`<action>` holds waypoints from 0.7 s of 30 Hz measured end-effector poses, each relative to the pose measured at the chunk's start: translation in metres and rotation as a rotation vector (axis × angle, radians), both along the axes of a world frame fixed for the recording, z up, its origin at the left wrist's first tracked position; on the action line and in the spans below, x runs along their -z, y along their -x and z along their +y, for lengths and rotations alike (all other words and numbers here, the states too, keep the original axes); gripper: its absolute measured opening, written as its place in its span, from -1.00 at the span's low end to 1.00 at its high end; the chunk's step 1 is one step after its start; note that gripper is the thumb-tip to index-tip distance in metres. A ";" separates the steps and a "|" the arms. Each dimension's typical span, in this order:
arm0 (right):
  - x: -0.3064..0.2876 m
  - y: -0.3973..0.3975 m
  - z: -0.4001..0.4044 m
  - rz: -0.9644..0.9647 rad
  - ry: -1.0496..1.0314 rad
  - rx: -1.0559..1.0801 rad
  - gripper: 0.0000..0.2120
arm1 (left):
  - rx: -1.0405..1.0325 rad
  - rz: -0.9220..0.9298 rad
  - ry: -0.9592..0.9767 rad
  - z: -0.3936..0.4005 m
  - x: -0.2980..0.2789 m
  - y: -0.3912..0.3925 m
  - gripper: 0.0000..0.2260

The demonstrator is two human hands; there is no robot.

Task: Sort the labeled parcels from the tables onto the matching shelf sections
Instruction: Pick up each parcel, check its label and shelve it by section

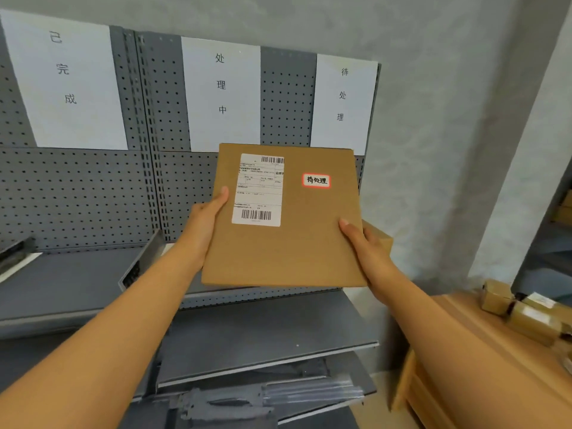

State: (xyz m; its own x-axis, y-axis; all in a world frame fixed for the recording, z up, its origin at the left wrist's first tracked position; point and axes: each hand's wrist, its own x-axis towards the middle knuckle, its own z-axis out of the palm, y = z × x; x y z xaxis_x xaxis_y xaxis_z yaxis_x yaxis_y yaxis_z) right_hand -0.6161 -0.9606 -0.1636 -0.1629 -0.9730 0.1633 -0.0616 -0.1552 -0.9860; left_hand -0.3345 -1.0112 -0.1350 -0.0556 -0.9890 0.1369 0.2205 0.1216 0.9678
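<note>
Both the left hand (206,218) and right hand (365,243) grip the flat brown cardboard parcel (297,243) by its side edges, its matching white wall sign (343,100) lying toward one o'clock, nearer the right hand.

Head-worn view, forward-down, near shelving (266,332)

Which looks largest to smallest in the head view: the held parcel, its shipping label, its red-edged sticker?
1. Parcel, held in both hands.
2. Shipping label.
3. Red-edged sticker.
All lie on one face, so nearness does not skew this.
</note>
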 end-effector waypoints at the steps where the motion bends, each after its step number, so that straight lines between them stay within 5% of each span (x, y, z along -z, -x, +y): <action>1: -0.002 0.008 -0.008 -0.002 -0.005 -0.001 -0.19 | -0.007 -0.002 0.000 -0.008 -0.001 0.009 -0.44; 5: -0.003 0.047 -0.045 0.000 -0.027 0.058 -0.55 | -0.019 -0.053 -0.009 -0.050 -0.006 0.046 -0.52; 11: -0.001 0.108 -0.117 -0.025 -0.028 0.067 -0.40 | 0.016 -0.109 -0.040 -0.119 -0.008 0.106 -0.67; 16: -0.005 0.161 -0.174 -0.006 -0.096 0.006 -0.10 | 0.046 -0.140 -0.101 -0.177 0.000 0.154 -0.12; 19: -0.003 0.187 -0.200 -0.029 -0.127 0.006 -0.17 | 0.035 -0.140 -0.121 -0.201 0.001 0.184 -0.16; 21: -0.003 0.202 -0.214 -0.017 -0.156 -0.014 -0.35 | 0.028 -0.149 -0.142 -0.212 0.003 0.203 -0.36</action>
